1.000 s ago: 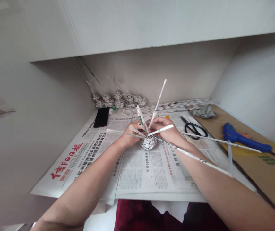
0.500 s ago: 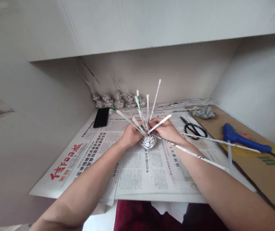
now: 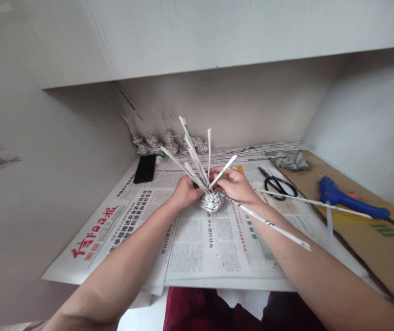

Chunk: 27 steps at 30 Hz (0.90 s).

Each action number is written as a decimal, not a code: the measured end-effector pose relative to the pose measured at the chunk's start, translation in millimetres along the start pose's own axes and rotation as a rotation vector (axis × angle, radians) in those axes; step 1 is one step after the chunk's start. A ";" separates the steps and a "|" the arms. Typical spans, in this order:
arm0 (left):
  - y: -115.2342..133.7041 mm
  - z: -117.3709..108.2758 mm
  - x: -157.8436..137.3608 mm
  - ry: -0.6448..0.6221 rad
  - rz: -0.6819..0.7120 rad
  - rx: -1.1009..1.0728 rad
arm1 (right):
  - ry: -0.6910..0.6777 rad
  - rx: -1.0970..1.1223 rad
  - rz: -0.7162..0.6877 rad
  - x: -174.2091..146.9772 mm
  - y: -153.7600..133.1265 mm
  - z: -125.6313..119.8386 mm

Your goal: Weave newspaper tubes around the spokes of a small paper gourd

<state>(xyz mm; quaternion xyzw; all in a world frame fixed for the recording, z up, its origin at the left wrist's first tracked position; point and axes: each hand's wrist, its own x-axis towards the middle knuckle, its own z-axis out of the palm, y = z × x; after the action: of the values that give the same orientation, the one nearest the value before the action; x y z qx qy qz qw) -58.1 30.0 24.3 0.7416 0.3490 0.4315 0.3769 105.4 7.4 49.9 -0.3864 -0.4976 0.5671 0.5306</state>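
Between my hands is a small round weave of rolled newspaper (image 3: pixel 211 202), with several paper tubes (image 3: pixel 194 158) fanning up out of its top. My left hand (image 3: pixel 188 191) is closed at its left side, fingers partly hidden behind the tubes. On the other side my right hand (image 3: pixel 233 184) pinches at the base of the tubes, its fingertips hidden among them. One longer paper tube (image 3: pixel 269 224) leaves the weave and slants toward me over my right forearm. Another thin tube (image 3: pixel 314 201) reaches rightward from behind my right wrist.
Several finished woven gourd shapes (image 3: pixel 171 146) line the back wall, beside a bundle of long paper tubes (image 3: pixel 238 151). A black phone (image 3: pixel 145 168) lies at left on the newspaper (image 3: pixel 114 230). Black scissors (image 3: pixel 279 187), a blue glue gun (image 3: pixel 351 197) and a crumpled cloth (image 3: pixel 291 161) are at right.
The upright tubes have swung left and the weave has turned slightly. The tube that stood tall at the right has tilted left, and the long slanting tube's near end has moved left.
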 end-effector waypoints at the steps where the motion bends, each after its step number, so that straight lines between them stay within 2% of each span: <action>1: 1.0 -0.2 -0.2 -0.002 0.009 0.000 | 0.008 -0.012 -0.009 -0.5 -0.8 0.2; 9: 10.5 1.5 -3.1 0.027 -0.030 0.006 | 0.067 -0.118 0.023 7.0 7.4 -8.6; 14: 12.5 0.3 -4.5 0.032 -0.023 0.086 | 0.203 -0.569 -0.056 14.7 17.3 -29.5; 17: 12.6 -0.2 -4.5 0.031 0.005 0.078 | 0.198 -0.726 0.039 15.4 21.8 -32.7; 19: 12.8 -0.8 -4.5 0.018 0.028 0.081 | 0.147 -0.634 0.128 14.5 25.2 -28.3; 23: 13.8 -2.5 -4.7 0.012 0.063 0.116 | 0.010 -0.159 0.159 11.4 29.7 -16.5; 25: 14.1 -2.9 -4.9 0.012 0.093 0.123 | 0.026 -0.048 0.171 10.3 29.4 -14.2; 27: 14.1 -3.4 -4.8 0.015 0.114 0.151 | 0.075 -0.031 0.191 10.2 28.4 -14.1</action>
<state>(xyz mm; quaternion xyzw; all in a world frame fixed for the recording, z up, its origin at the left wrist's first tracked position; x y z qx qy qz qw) -60.3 20.2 35.9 0.7834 0.3407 0.4299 0.2922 111.4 21.3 20.3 -0.4611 -0.4469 0.5926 0.4863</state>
